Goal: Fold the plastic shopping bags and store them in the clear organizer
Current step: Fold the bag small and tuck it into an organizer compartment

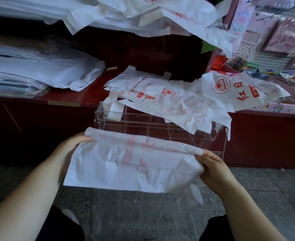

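Note:
A white plastic bag with faint red print [132,166] is stretched flat between my hands, its top edge rolled over into a fold. My left hand [70,145] pinches the fold's left end; my right hand [212,166] pinches its right end. The clear organizer [160,124] stands on the floor just beyond and under the bag, its far left compartment holding a folded white bag [114,110]. Several crumpled white bags with red logos [169,98] drape over its back rim and the dark red ledge.
Stacks of white packaged goods [39,66] fill the shelves at left. More loose bags [160,13] hang from the upper shelf. A rack of pink sticker packs [273,32] stands at right. The grey stone floor [265,188] lies below.

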`<state>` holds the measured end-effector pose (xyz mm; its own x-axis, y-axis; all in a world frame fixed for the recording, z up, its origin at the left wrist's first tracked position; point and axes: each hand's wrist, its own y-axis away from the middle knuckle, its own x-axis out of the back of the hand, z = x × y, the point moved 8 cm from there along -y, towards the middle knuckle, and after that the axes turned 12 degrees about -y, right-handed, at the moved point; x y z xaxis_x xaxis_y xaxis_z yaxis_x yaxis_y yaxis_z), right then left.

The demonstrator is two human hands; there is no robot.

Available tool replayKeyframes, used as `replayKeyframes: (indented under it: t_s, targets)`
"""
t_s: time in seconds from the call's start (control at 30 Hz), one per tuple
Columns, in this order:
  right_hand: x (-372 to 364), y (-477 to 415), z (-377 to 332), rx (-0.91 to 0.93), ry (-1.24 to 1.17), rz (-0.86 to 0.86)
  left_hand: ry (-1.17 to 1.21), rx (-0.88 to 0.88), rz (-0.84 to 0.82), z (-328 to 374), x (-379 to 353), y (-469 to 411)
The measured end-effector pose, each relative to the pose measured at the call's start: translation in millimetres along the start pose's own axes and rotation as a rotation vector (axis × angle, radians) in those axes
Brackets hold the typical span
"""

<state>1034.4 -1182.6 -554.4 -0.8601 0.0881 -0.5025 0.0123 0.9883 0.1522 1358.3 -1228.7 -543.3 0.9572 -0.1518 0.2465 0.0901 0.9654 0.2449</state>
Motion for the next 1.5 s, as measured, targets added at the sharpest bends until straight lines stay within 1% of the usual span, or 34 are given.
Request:
replayKeyframes:
  t_s: [0.1, 0.13, 0.2, 0.23, 0.3, 0.43, 0.5, 0.57, 0.63, 0.67, 0.7, 0.77, 0.87, 0.9, 0.97, 1.0, 1.07, 1.1, 1.13, 1.17, 1.2, 1.27, 1.3, 1.4, 1.43, 1.5]
  targets:
    - [-8, 1, -4, 0.021, 0.013, -0.09, 0.137, 0.069, 0.168, -3, 8, -8]
    - [-10, 1, -4, 0.024, 0.033, -0.101, 0.219, 0.112, 0.218, -6, 7, -5]
    - [-4, -1, -1, 0.018, 0.034, -0.055, 0.325, 0.113, 0.258, -16, 9, -8]
    - [-3, -1, 0, 0.012, 0.054, -0.033, 0.293, 0.109, 0.273, -19, 9, -9]
    - [0, -1, 2, 0.009, 0.17, 0.0, 0.122, 0.114, 0.361, -20, 15, -7]
    - [5, 1, 3, 0.026, 0.551, 0.042, -0.148, -0.138, 0.359, 1, 18, 1]
    - [3, 5, -6, 0.103, 0.685, 0.101, -0.252, -0.252, 0.401, 19, 20, 10]
    - [1, 8, -21, 0.232, 0.808, 0.194, -0.379, -0.344, 0.39, 40, 17, 20]
    - [-3, 10, -41, 0.36, 0.848, 0.276, -0.432, -0.438, 0.304, 59, 9, 30]
    - [-11, 11, -51, 0.403, 0.851, 0.274, -0.433, -0.493, 0.242, 70, 2, 39]
    - [-23, 11, -60, 0.434, 0.843, 0.236, -0.462, -0.557, 0.175, 80, -5, 45]
    - [-55, 11, -72, 0.451, 0.797, 0.085, -0.554, -0.638, 0.039, 98, -20, 59]
    - [-102, 10, -70, 0.368, 0.748, -0.16, -0.701, -0.658, -0.096, 113, -38, 67]
    - [-115, 9, -66, 0.327, 0.761, -0.23, -0.699, -0.66, -0.158, 116, -42, 69]
    - [-135, 10, -56, 0.25, 0.793, -0.354, -0.572, -0.634, -0.252, 124, -47, 74]
    - [-141, 12, -52, 0.238, 0.822, -0.402, -0.498, -0.623, -0.236, 130, -46, 75]
    - [-152, 21, -45, 0.356, 1.02, -0.495, -0.345, -0.606, -0.071, 136, -35, 70]
    - [-156, 25, -41, 0.414, 1.119, -0.517, -0.32, -0.608, 0.043, 138, -29, 67]
    - [-158, 29, -38, 0.444, 1.166, -0.513, -0.336, -0.61, 0.143, 139, -25, 67]
    - [-158, 31, -40, 0.482, 1.164, -0.468, -0.368, -0.63, 0.197, 141, -25, 67]
    - [-157, 32, -45, 0.509, 1.1, -0.41, -0.389, -0.642, 0.202, 142, -27, 69]
    - [-150, 26, -52, 0.485, 0.966, -0.329, -0.395, -0.656, 0.132, 141, -35, 70]
    - [-147, 20, -52, 0.452, 0.953, -0.331, -0.382, -0.655, 0.09, 139, -40, 69]
    - [-152, 14, -39, 0.276, 0.977, -0.45, -0.37, -0.644, 0.007, 136, -51, 69]
    - [-153, 15, -35, 0.25, 1.001, -0.465, -0.365, -0.653, 0.004, 134, -51, 67]
    - [-148, 9, -36, 0.296, 0.989, -0.413, -0.337, -0.61, -0.005, 125, -50, 59]
